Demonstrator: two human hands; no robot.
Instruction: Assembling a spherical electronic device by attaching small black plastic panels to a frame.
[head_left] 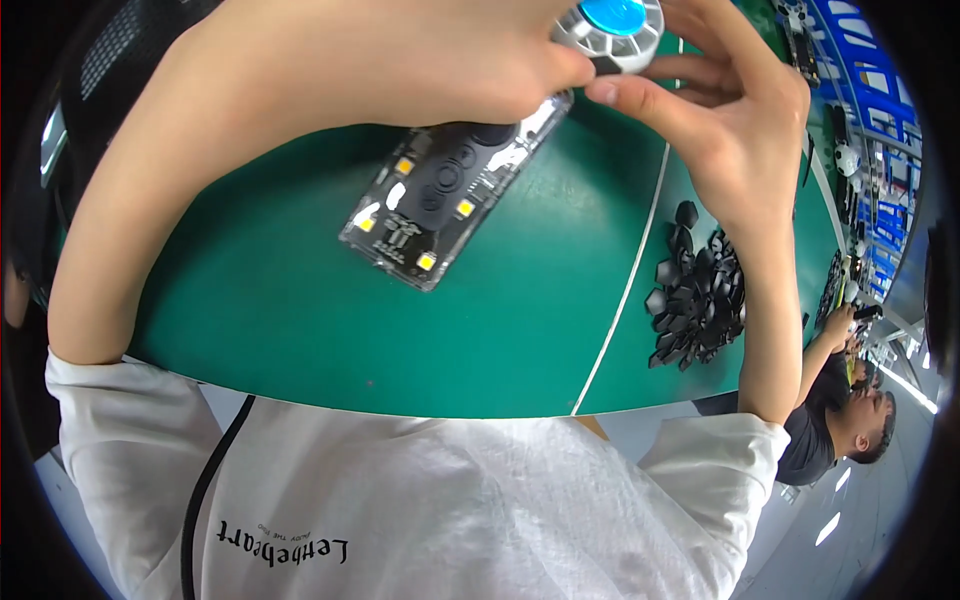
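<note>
My left hand (490, 65) is wrapped round the upper part of a device with a clear rectangular handle (440, 205). Black buttons and small yellow lights show inside that handle. At its far end is a round grey, spoked head (615, 45) with a bright blue centre, partly cut off by the top edge. Thumb and fingers of my right hand (725, 130) close in on the right side of this head, the thumb tip at its lower rim. Part of my left hand's grip is hidden behind its own back.
A pile of small black leaf-shaped pieces (695, 290) lies beside my right forearm on the green table (330, 330). A white line (625, 310) runs across the table. Another person (840, 420) works at the far right, near blue racks (890, 220) and more parts.
</note>
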